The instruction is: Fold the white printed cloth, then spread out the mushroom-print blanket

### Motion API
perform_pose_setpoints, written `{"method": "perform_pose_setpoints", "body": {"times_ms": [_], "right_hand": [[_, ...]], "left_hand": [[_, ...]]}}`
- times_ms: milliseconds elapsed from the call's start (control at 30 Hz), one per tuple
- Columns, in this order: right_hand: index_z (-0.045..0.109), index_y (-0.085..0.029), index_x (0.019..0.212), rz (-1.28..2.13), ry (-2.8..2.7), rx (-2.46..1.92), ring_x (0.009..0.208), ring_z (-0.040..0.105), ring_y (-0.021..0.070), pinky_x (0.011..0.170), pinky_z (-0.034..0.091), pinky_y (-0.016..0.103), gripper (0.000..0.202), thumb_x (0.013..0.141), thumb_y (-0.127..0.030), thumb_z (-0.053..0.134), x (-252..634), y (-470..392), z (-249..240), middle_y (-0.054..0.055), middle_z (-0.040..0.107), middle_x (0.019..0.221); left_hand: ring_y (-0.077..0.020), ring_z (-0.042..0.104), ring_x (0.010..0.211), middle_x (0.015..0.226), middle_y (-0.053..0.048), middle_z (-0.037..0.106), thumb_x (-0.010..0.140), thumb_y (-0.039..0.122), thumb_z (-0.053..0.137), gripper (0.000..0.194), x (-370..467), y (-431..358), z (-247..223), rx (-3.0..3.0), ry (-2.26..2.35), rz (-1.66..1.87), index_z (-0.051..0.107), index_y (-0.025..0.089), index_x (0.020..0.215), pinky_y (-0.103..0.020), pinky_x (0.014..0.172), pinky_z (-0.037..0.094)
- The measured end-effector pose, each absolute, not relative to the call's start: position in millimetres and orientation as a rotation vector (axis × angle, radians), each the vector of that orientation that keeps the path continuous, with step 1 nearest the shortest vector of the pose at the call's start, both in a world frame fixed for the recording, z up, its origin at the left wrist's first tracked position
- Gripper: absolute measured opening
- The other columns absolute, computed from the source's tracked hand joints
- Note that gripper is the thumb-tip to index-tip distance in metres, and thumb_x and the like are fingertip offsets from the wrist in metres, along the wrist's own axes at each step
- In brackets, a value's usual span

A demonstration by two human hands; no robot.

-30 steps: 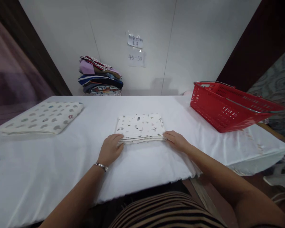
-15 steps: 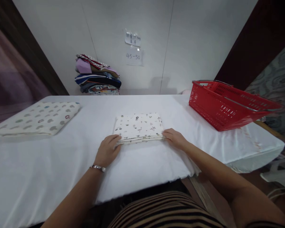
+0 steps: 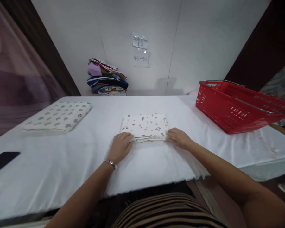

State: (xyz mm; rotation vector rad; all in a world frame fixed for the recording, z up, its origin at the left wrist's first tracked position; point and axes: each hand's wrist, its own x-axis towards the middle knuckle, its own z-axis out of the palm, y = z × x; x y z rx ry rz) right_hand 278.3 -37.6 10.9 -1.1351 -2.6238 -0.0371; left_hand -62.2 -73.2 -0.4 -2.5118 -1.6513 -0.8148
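A white cloth (image 3: 144, 125) with small grey and dark prints lies folded in several layers on the table, its layered edge towards me. At its near left corner, my left hand (image 3: 121, 145) holds the edge, fingers on top and thumb low at the front. The near right corner is pinched in my right hand (image 3: 180, 138), whose thumb is mostly hidden. The cloth rests flat, with both hands close to the tabletop.
A white cover (image 3: 147, 171) drapes over the table. At left lie another folded cloth with mushroom-like prints (image 3: 59, 115) and a black phone-like object (image 3: 3, 160). A red basket (image 3: 237, 109) stands at right. Stacked fabrics (image 3: 106, 77) sit by the back wall, below paper signs (image 3: 142, 58).
The camera view has turned a little left, so everything appears further right and the dark phone-like object shows more fully. Both hands stay at the cloth's near corners.
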Motion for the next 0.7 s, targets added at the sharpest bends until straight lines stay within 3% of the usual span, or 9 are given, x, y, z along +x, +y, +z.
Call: {"method": "perform_pose_setpoints", "body": {"times_ms": [367,567,700], "right_hand": [[0.066,-0.02,0.095,0.015,-2.537,-1.129,0.09,0.053,0.0201,0.077,0.04,0.033,0.026,0.091,-0.025,0.041,227.6,-27.8,7.2,0.007,0.063,0.095],[0.066,-0.02,0.091,0.15,-2.457,-1.123,0.088,0.054,0.0185,0.077,0.042,0.03,0.024,0.09,-0.027,0.043,227.1,-27.0,6.2,0.006,0.062,0.092],[0.064,-0.02,0.097,0.105,-2.477,-1.116,0.09,0.053,0.0191,0.077,0.042,0.031,0.024,0.091,-0.027,0.042,227.5,-28.1,6.9,0.007,0.062,0.096]], "left_hand": [[-0.0201,0.052,0.092,0.093,-0.005,0.061,0.085,0.029,0.048,0.021,-11.4,-46.8,6.0,-2.689,-1.675,-0.764,0.065,0.023,0.094,-0.034,0.083,0.04],[-0.019,0.053,0.092,0.092,-0.003,0.062,0.082,0.032,0.05,0.02,-11.4,-43.1,6.6,-2.682,-1.932,-0.889,0.068,0.023,0.088,-0.032,0.082,0.041],[-0.0178,0.054,0.09,0.095,-0.003,0.061,0.084,0.028,0.047,0.02,-13.3,-41.9,8.9,-2.695,-1.829,-0.818,0.064,0.023,0.091,-0.03,0.079,0.042]]}}
